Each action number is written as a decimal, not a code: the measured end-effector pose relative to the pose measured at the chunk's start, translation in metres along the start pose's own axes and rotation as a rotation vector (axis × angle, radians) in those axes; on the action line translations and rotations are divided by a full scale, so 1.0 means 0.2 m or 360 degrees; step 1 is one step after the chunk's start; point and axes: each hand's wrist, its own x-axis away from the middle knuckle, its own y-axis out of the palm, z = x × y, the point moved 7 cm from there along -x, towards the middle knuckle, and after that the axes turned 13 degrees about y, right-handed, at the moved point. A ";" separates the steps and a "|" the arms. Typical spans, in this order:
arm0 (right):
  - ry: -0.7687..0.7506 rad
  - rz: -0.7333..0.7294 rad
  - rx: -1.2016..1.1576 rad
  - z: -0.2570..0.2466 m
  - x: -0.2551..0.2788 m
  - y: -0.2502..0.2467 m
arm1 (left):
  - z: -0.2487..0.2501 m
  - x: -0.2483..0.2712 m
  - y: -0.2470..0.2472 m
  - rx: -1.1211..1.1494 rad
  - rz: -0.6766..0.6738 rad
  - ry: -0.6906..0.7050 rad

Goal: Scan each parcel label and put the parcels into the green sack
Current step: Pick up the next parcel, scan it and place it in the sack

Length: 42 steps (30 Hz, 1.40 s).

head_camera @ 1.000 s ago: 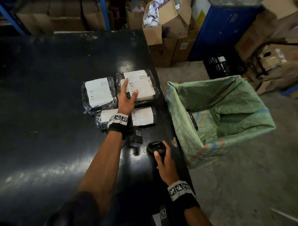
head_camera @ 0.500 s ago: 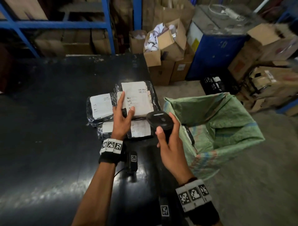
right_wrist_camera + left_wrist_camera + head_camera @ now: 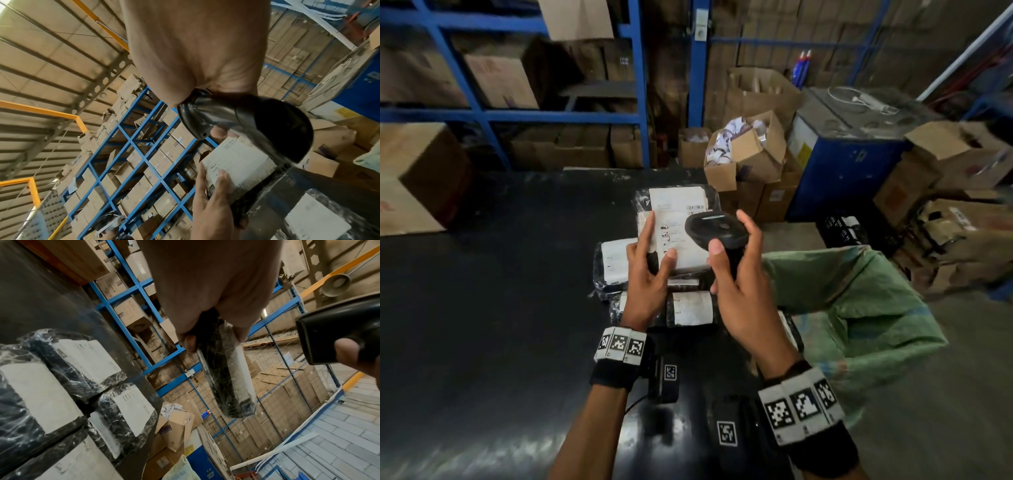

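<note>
My left hand (image 3: 650,260) grips a black plastic-wrapped parcel (image 3: 681,219) with a white label, lifted off the black table (image 3: 482,308) and tilted up. In the left wrist view the same parcel (image 3: 226,378) hangs edge-on from my fingers. My right hand (image 3: 736,274) holds a black handheld scanner (image 3: 717,231), its head just right of the label. The scanner (image 3: 246,123) points down at the label (image 3: 236,160) in the right wrist view. Several more wrapped parcels (image 3: 616,260) lie on the table under my hands. The green sack (image 3: 859,308) stands open at the table's right edge.
Blue shelving (image 3: 637,85) with cardboard boxes stands behind the table. Open cartons (image 3: 750,150) and a blue machine (image 3: 849,161) are at the far right. A black crate (image 3: 842,229) and more boxes sit beyond the sack. A large carton (image 3: 414,178) rests at the table's left.
My left hand picked the far-right parcel off the table and raised it. My right hand took the scanner from the table and brought it up beside the label.
</note>
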 end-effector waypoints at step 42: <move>0.0174 0.0041 0.0014 0.22 0.03 0.19 | -0.09 0.09 -0.25 -0.0124 0.0050 -0.0104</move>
